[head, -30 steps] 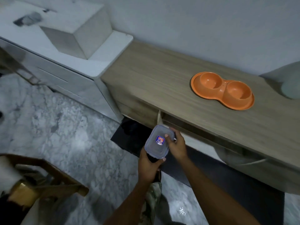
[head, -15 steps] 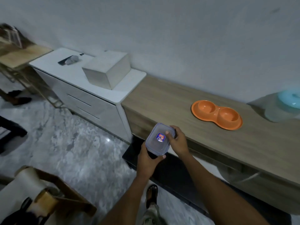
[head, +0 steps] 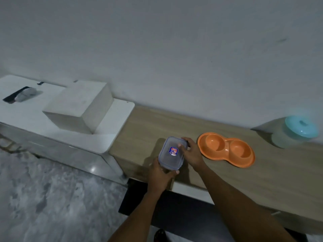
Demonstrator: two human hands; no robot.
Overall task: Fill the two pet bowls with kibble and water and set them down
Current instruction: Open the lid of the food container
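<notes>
An orange double pet bowl (head: pixel 227 148) lies on the wooden counter (head: pixel 283 173), both wells bare. A lidded clear plastic container (head: pixel 172 153) with a small label on its lid is held above the counter's front left part, just left of the bowl. My left hand (head: pixel 161 175) grips its near end from below. My right hand (head: pixel 189 151) holds its right side, thumb on the lid. What is inside the container cannot be made out.
A translucent jug with a light blue lid (head: pixel 295 131) stands at the counter's far right by the wall. A white cabinet (head: pixel 111 119) adjoins the counter on the left, carrying a white box (head: pixel 78 105). Marble floor (head: pixel 52 198) lies below.
Both hands have lifted the container up and forward, from beside the counter's front edge to above its top, closer to the orange bowl. The view has tilted up.
</notes>
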